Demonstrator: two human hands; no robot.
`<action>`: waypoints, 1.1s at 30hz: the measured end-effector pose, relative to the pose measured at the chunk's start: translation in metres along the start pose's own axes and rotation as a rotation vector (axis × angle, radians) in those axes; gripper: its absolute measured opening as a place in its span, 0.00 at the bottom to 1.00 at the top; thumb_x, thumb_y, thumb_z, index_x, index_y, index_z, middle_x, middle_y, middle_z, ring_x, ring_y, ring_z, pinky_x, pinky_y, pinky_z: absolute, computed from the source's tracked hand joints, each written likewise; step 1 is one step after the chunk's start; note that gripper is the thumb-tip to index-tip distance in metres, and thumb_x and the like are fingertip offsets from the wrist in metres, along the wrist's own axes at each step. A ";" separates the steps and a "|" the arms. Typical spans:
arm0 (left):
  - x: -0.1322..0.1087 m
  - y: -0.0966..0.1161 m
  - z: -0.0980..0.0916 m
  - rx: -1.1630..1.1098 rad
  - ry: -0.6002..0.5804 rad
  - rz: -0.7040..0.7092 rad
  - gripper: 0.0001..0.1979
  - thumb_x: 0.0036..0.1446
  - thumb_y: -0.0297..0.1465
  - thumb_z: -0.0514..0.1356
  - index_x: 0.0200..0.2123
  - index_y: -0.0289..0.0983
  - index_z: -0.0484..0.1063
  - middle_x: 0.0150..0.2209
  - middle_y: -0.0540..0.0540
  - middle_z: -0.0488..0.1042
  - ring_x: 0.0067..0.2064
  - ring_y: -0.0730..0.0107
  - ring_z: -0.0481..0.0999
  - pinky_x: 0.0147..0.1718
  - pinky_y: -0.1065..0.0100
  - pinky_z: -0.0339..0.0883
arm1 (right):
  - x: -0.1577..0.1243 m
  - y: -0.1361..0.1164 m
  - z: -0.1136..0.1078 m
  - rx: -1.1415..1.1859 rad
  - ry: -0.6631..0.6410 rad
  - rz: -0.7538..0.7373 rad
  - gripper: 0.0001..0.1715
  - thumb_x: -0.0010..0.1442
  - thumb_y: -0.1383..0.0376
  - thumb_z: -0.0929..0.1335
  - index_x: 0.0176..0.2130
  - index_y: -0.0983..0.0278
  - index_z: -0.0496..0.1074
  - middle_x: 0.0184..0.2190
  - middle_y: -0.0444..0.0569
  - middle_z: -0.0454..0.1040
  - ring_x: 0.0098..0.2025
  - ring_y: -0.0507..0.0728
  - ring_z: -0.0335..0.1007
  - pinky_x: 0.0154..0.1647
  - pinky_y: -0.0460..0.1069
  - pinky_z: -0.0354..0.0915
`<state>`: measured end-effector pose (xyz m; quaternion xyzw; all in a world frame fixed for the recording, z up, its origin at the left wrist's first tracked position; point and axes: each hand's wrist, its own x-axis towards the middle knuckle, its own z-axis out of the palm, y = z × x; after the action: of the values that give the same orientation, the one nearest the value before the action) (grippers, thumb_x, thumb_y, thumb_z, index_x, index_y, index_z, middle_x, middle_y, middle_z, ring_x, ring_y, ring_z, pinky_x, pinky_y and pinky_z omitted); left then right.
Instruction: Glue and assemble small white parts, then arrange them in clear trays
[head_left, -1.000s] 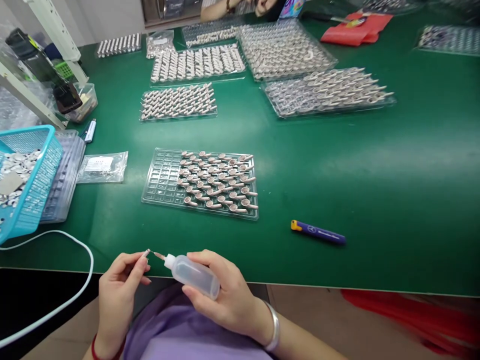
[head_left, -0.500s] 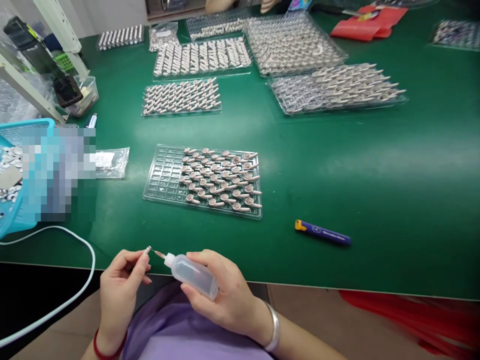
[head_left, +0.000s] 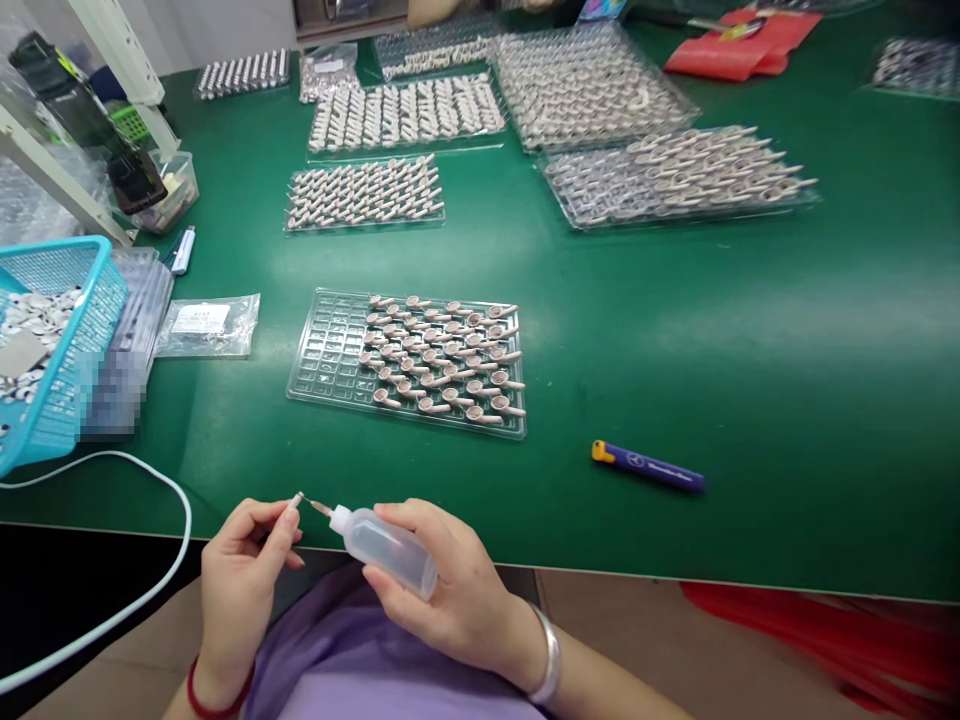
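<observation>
Green table (head_left: 675,330), near edge: R hand (head_left: 450,590) wraps squeeze bottle (head_left: 390,548), nozzle (head_left: 321,508) tilted toward tiny part (head_left: 298,497) that L hand (head_left: 240,575) pinches up to meet it.

Both hands low and close to the body, on either side of the bottle (head_left: 390,549).

Right hand (head_left: 450,590): wrapped round the bottle's body, thumb along the top, fingers (head_left: 384,590) curled underneath, palm turned left. The forearm runs back from the bottle to the lower right, wrist slightly bent.

Left hand (head_left: 240,570): just left of the bottle's nozzle tip. Thumb and forefinger are pinched on a tiny part (head_left: 298,498), raised towards the nozzle, with the other fingers loosely curled. The forearm comes straight up from below, wrist straight.
</observation>
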<state>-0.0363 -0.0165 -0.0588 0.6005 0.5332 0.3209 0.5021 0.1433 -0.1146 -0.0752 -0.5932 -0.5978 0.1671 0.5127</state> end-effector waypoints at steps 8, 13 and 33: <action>0.008 -0.006 -0.009 0.633 0.074 0.959 0.15 0.52 0.18 0.66 0.43 0.35 0.77 0.35 0.46 0.78 0.33 0.72 0.78 0.34 0.72 0.75 | -0.001 0.000 -0.009 0.146 0.010 0.114 0.18 0.61 0.60 0.68 0.49 0.60 0.65 0.37 0.48 0.76 0.32 0.54 0.74 0.30 0.46 0.70; 0.026 -0.016 -0.028 0.886 -0.005 1.261 0.21 0.48 0.17 0.68 0.47 0.30 0.75 0.38 0.39 0.80 0.39 0.63 0.80 0.41 0.65 0.75 | -0.001 0.001 -0.007 0.078 0.016 0.069 0.18 0.60 0.61 0.69 0.49 0.60 0.65 0.36 0.48 0.77 0.32 0.55 0.74 0.31 0.47 0.71; 0.031 -0.016 -0.032 0.855 -0.080 1.306 0.21 0.50 0.18 0.67 0.48 0.34 0.74 0.36 0.44 0.81 0.38 0.64 0.81 0.40 0.67 0.77 | 0.000 0.001 0.002 -0.050 -0.012 0.010 0.16 0.62 0.62 0.67 0.49 0.62 0.64 0.34 0.49 0.76 0.30 0.56 0.72 0.31 0.51 0.70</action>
<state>-0.0640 0.0206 -0.0697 0.9451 0.1308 0.2962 -0.0447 0.1422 -0.1134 -0.0770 -0.6078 -0.6020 0.1579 0.4933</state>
